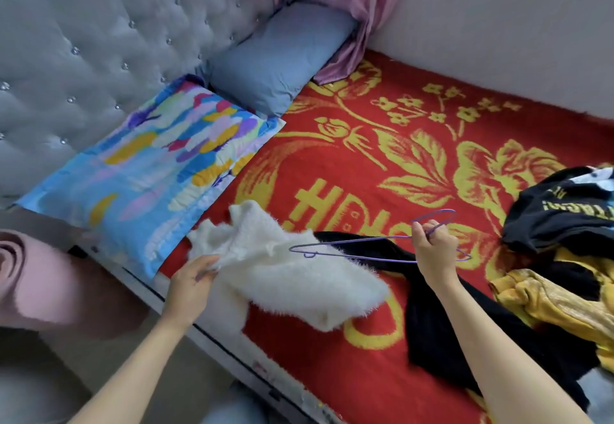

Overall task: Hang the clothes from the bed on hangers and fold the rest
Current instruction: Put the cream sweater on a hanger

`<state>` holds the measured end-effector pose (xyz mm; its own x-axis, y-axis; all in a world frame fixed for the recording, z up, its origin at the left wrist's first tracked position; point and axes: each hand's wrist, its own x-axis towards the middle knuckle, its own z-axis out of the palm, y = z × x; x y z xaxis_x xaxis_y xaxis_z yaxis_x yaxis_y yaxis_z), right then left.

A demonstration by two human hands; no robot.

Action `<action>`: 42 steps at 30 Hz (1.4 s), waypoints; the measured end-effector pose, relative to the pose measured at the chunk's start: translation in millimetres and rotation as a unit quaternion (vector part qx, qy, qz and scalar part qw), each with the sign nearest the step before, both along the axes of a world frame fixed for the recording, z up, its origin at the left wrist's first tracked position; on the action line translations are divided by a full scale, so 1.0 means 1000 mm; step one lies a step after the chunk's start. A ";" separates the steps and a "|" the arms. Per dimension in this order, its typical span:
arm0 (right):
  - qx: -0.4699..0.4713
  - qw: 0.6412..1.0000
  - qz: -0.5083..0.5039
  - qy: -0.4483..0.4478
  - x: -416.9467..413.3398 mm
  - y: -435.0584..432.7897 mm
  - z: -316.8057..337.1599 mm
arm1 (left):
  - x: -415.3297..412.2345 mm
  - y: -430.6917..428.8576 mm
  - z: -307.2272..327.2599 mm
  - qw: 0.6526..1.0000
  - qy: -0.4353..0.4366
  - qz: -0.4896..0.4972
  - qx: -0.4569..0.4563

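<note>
A colourful pillow (159, 157) and a blue pillow (275, 58) lie along the grey tufted headboard (99, 24). A pink curtain (349, 8) hangs just beside the blue pillow.

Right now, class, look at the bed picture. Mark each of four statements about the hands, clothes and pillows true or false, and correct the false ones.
1. The right hand holds a purple wire hanger. True.
2. The left hand holds nothing. False: it grips a white fluffy sweater by one edge.
3. A black garment lies on the red blanket, passing under the right forearm. True.
4. Both pillows are plain blue. False: one is a plain blue pillow; the other is a multicoloured pillow beside it.
</note>
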<state>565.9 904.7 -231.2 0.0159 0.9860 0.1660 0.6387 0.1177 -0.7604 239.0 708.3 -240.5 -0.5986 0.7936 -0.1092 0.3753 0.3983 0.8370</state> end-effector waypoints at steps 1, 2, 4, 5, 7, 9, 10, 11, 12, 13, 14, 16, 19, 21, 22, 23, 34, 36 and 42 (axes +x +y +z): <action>0.005 1.000 -0.006 0.014 -0.011 0.000 0.009 | -0.008 0.005 0.002 1.000 -0.005 -0.010 0.014; 0.024 1.000 -0.008 0.016 -0.027 -0.001 0.022 | -0.020 0.010 0.009 0.999 -0.013 -0.019 0.032; 0.057 0.998 0.006 0.009 -0.052 -0.001 0.043 | -0.036 0.020 0.020 0.997 -0.029 -0.043 0.059; 0.075 0.997 0.013 0.008 -0.065 -0.001 0.054 | -0.046 0.026 0.026 0.995 -0.032 -0.059 0.072; 0.112 0.993 0.015 0.018 -0.085 -0.003 0.070 | -0.063 0.034 0.034 0.991 -0.041 -0.091 0.092; 0.145 0.989 0.006 0.029 -0.097 -0.005 0.084 | -0.075 0.036 0.036 0.987 -0.067 -0.098 0.108; 0.159 0.987 -0.003 0.032 -0.103 -0.005 0.090 | -0.081 0.037 0.037 0.986 -0.077 -0.095 0.113; 0.172 0.984 -0.011 0.032 -0.108 -0.007 0.094 | -0.086 0.038 0.036 0.985 -0.084 -0.093 0.115; 0.187 0.982 -0.018 0.026 -0.112 -0.007 0.097 | -0.092 0.039 0.036 0.984 -0.091 -0.095 0.119; 0.197 0.980 -0.025 0.015 -0.116 -0.008 0.099 | -0.097 0.039 0.036 0.982 -0.098 -0.103 0.122; 0.200 0.979 -0.034 0.000 -0.120 -0.009 0.099 | -0.101 0.038 0.036 0.980 -0.105 -0.112 0.125; 0.200 0.979 -0.037 -0.028 -0.129 -0.010 0.098 | -0.107 0.037 0.037 0.976 -0.119 -0.122 0.135; 0.212 0.976 0.009 -0.049 -0.141 -0.015 0.093 | -0.112 0.037 0.040 0.973 -0.125 -0.121 0.149; 0.229 0.970 0.036 -0.074 -0.144 -0.017 0.095 | -0.114 0.036 0.039 0.973 -0.125 -0.112 0.161; 0.241 0.965 0.045 -0.095 -0.143 -0.017 0.097 | -0.114 0.035 0.038 0.972 -0.128 -0.104 0.168; 0.258 0.957 0.057 -0.118 -0.142 -0.015 0.100 | -0.113 0.035 0.037 0.971 -0.130 -0.095 0.175; 0.332 0.907 0.141 -0.217 -0.151 -0.005 0.126 | -0.112 0.028 0.027 0.967 -0.121 -0.062 0.214; 0.350 0.894 0.177 -0.218 -0.155 -0.009 0.129 | -0.113 0.025 0.025 0.967 -0.123 -0.052 0.216; 0.470 0.806 0.232 -0.275 -0.168 -0.014 0.138 | -0.110 0.015 0.019 0.967 -0.126 -0.027 0.218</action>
<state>398.2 890.9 -93.1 -0.6491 0.2982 0.6998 0.5695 0.8004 0.1872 129.5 723.4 -221.4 -0.5535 0.8262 0.1052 0.1476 -0.0269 0.9887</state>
